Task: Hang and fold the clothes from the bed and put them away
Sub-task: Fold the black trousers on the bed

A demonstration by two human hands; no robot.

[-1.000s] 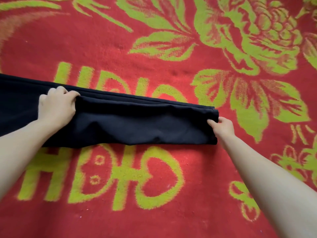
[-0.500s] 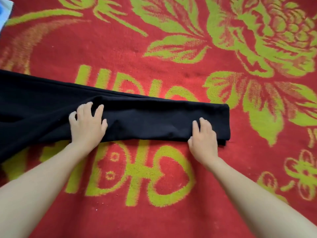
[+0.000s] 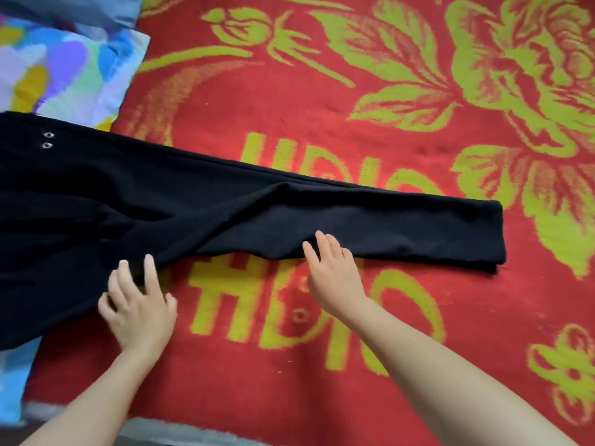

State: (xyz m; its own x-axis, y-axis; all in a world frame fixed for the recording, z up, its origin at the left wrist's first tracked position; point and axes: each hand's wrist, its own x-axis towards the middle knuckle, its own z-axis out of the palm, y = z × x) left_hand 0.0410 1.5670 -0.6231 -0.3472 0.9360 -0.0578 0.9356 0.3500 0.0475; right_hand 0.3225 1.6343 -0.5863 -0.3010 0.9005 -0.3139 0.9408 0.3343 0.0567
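**Smoothing shifts toward the waist of the black trousers (image 3: 289, 220)**

Both hands have slid away from the leg end since half a second ago. Left hand (image 3: 138, 304) and right hand (image 3: 335, 272) lie flat, fingers straight and spread. Their fingertips press the near edge of the cloth and grip nothing. Beyond them the trousers lie leg on leg across the red blanket (image 3: 322, 101). Lengthwise fold looks done; cross folds and putting away seem left.

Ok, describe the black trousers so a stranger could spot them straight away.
A red blanket with yellow-green flowers fills the view. Stretched across it from the left edge lie the black trousers. They are the only plain dark thing, with two metal eyelets, unlike the pastel patterned cloth beside them.
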